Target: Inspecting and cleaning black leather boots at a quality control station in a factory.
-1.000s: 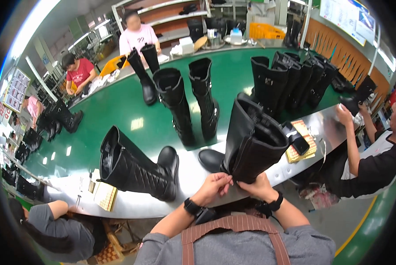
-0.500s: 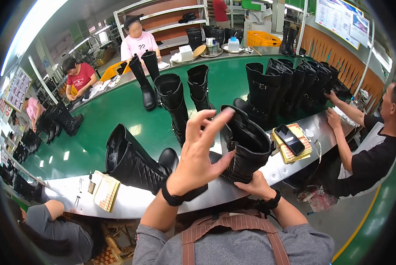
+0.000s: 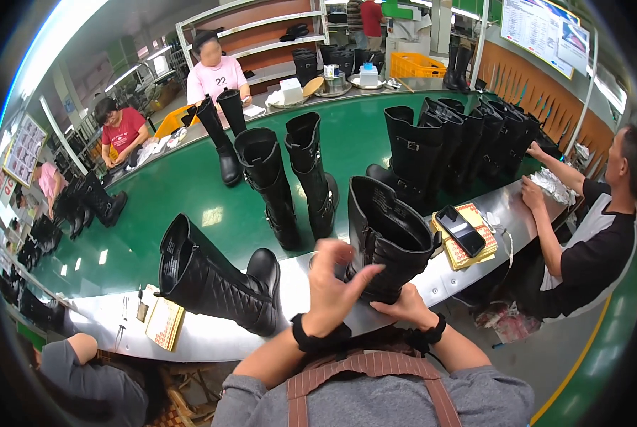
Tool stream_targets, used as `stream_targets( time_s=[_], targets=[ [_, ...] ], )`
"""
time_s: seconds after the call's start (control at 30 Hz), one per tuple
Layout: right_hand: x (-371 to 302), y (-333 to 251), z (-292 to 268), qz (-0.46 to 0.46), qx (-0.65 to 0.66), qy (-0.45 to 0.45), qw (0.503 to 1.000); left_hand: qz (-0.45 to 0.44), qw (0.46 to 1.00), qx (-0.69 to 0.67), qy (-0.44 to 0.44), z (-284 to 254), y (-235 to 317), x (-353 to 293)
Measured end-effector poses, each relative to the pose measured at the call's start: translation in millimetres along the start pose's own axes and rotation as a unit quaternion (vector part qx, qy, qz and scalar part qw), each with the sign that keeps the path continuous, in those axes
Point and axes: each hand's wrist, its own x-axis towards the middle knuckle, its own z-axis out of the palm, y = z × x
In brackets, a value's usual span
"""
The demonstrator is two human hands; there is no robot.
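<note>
A tall black boot (image 3: 393,242) stands upright at the near edge in front of me, its opening facing up and a zip along its side. My right hand (image 3: 406,307) grips its lower part from the near right. My left hand (image 3: 335,286) is at its left side, thumb and fingers apart and fingertips slightly blurred. Whether the left fingers touch the leather I cannot tell. To the left, a second black boot (image 3: 215,277) with a quilted shaft leans over on the metal edge. A pair of buckled black boots (image 3: 267,186) stands beyond my hands.
A phone (image 3: 459,231) rests on yellow printed cards (image 3: 468,249) at right. More cards (image 3: 165,322) lie at left beside small tools. Several boots (image 3: 468,142) line the green belt (image 3: 158,228). A co-worker (image 3: 596,228) works at right; others sit across the belt.
My left hand has dropped from above the boot's opening to its lower left side. The right hand keeps its grip. The view has shifted slightly.
</note>
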Motion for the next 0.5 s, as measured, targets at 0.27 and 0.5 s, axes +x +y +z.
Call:
stream_targets(
  time_s=[0.27,0.5],
  targets=[
    [1,6,0,-0.005,0.027,0.003,1.0,-0.127,0.98,-0.148,-0.029,19,0,-14],
    [2,-2,-1,-0.027,0.01,0.017,0.999,-0.043,0.993,-0.113,0.016,16,22,3]
  ],
)
